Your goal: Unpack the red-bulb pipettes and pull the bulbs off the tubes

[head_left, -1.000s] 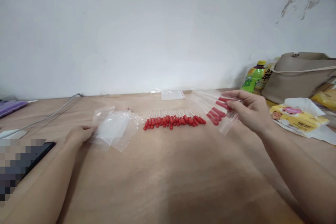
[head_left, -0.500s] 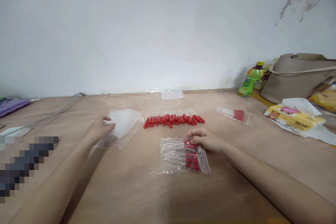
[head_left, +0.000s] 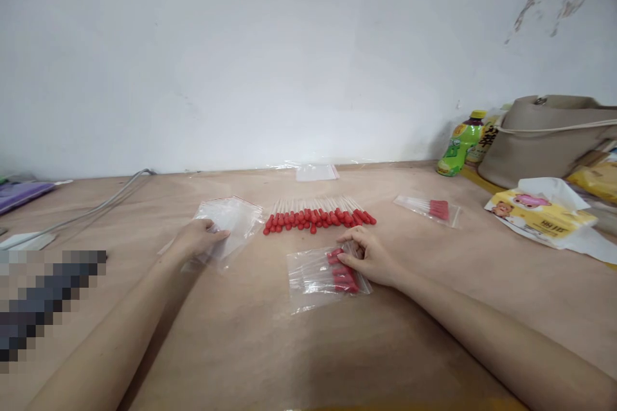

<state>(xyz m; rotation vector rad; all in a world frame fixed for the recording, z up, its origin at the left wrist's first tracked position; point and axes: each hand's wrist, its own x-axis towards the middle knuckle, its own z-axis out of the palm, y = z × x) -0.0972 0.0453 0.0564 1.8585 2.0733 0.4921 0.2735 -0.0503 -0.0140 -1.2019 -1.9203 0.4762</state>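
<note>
"Where are our hands?"
"Our right hand (head_left: 371,261) touches the filled bag (head_left: 312,277), nearest the table (head_left: 250,353)'s front edge; our left hand (head_left: 198,239) lies over the clear bags (head_left: 243,218). We can't tell whether either grips."
"And the red-tipped sticks (head_left: 314,219)?"
"Beyond, towards the back edge, tips facing us, likely for easy reach by both hands. Another filled bag (head_left: 438,210) lies apart, rightward, perhaps out of our way."

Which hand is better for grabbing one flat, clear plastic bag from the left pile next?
Probably the left hand: it's right at the pile of clear bags. The right hand is farther away, touching a clear bag of red-tipped white sticks.
</note>
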